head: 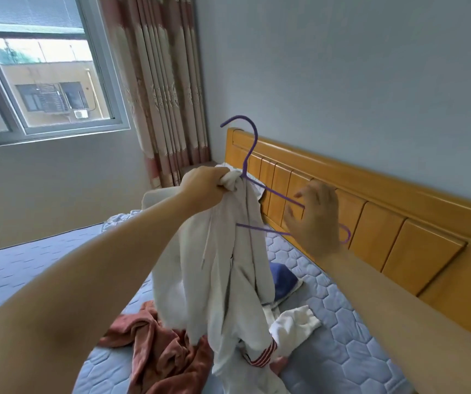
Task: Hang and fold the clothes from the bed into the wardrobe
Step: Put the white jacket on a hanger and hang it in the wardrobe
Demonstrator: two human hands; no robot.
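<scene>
left hand [204,184] gripping bunched white hoodie [228,265], right hand [315,220] blurring against purple wire hanger [250,149], hold unclear, fabric draping over quilted mattress [342,322]

The left forearm [100,274] and right forearm [405,311] are showing bare, unsleeved, up to the left hand [204,187] and right hand [315,220].

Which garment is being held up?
The white hoodie, gripped at its top by the left hand; the rust-brown garment and navy garment lie on the mattress.
</scene>
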